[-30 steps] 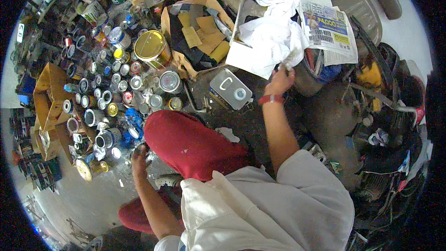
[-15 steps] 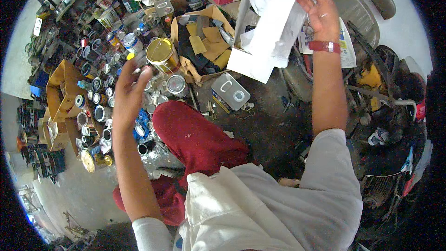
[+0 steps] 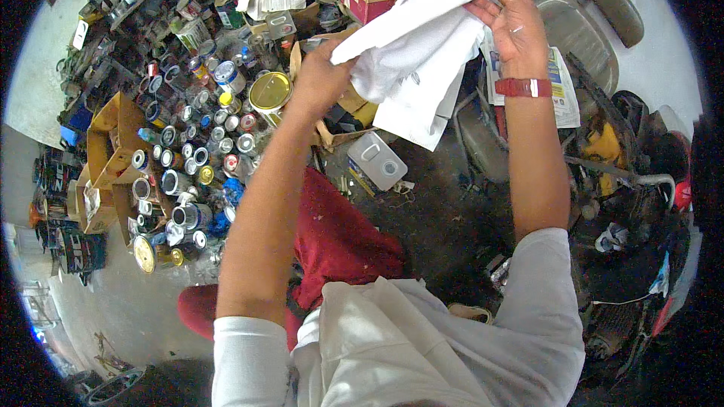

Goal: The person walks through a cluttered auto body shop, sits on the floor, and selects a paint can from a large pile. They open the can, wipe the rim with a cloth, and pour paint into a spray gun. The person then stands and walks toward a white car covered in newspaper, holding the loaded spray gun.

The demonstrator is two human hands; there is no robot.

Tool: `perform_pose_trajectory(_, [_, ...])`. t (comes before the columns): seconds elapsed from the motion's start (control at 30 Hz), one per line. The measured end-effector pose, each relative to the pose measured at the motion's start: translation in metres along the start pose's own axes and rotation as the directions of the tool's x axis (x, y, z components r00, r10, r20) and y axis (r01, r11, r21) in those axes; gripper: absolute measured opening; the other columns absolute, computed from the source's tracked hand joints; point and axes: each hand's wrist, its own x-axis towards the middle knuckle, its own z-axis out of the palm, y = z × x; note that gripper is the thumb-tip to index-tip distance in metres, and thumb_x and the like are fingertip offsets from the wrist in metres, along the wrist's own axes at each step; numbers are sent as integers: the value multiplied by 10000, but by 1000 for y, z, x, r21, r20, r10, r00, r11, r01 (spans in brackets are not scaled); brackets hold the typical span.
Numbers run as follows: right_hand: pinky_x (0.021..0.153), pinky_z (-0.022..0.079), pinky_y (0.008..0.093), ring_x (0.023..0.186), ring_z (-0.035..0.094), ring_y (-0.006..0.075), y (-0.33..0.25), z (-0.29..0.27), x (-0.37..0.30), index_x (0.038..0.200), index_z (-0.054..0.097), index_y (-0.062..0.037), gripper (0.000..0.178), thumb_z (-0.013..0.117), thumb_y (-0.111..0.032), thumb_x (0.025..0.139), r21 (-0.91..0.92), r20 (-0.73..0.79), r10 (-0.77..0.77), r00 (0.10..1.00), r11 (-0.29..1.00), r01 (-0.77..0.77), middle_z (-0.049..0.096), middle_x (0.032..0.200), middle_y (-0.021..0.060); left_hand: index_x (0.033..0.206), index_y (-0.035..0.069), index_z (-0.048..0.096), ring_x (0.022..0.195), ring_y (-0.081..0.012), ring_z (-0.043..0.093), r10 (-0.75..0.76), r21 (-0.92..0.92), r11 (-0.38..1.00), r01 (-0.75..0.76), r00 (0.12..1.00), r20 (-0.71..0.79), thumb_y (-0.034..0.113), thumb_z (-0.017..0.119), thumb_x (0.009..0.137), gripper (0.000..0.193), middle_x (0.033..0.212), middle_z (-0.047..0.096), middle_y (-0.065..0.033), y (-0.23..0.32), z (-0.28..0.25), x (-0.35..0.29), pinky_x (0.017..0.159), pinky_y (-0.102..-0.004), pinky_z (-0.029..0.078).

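White draped fabric cloth [image 3: 411,36], gripped at opposite ends by bare left hand [image 3: 320,84] and bare right hand [image 3: 520,26].

White short-sleeved shirt [image 3: 490,339], maroon trousers [image 3: 343,234], red wristband [image 3: 520,87].

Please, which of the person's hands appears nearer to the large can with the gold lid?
Left. In the view, the left hand appears just right of the can; the right hand is much farther right, across the white cloth.
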Motion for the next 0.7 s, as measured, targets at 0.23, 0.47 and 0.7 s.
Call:
perform_pose_trajectory(0.23, [786,639,390,937,713,268,28,-47,50,1170,643,3,259,707,-109,946,-217,-113,39,993,974,-63,696,1089,127,1071,47,796,846,-240,726,179,278,932,-233,962,206,390,820,868,399,865,755,-124,73,-31,41,828,-376,552])
perform_pose_trajectory(0.47, [665,572,350,822,710,215,97,-84,-6,1256,616,13,363,677,-191,962,-771,-241,67,968,593,-233,707,985,119,1057,-16,776,1001,-476,715,59,681,720,-132,990,130,527,662,942,566,1050,739,-300,83,-11,37,939,-521,545])
perform_pose_trajectory(0.7, [772,616,405,828,715,255,149,-94,-63,1369,514,-19,455,660,-205,980,-257,-318,385,866,845,-469,655,1172,100,980,-42,736,693,-177,640,-174,-38,983,179,980,100,308,745,918,356,815,705,-76,77,-8,43,639,-327,509])
